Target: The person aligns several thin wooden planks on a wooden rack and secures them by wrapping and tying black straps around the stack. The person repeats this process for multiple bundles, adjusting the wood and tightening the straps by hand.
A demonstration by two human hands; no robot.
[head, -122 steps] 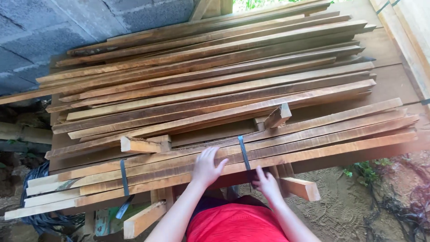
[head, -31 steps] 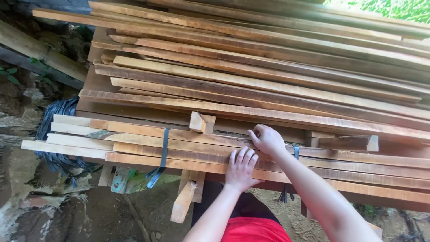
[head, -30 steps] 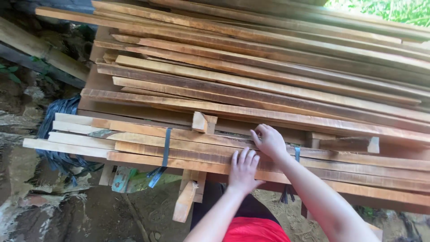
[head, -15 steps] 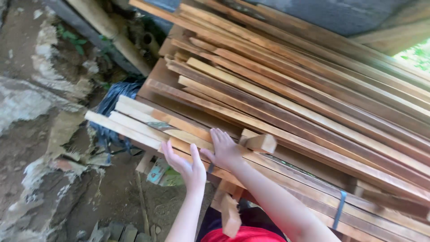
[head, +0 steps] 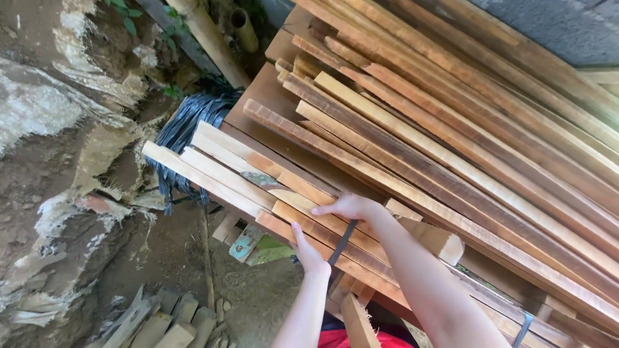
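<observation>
A bundle of long wooden slats, tied with dark plastic straps, lies at the near edge of a big stack of slats. My right hand rests on top of the bundle, fingers curled over a slat beside one dark strap. My left hand grips the bundle's near lower edge from below, just left of that strap. A second strap shows at the lower right.
A short wood block lies on the stack behind my right arm. A coil of dark strapping hangs at the bundle's left end. Earth bank and rubble are at left; wood offcuts lie on the ground.
Both hands slid left along the bundle to the left strap. My left hand went from flat on top to gripping the near edge. The view swung left and tilted.
</observation>
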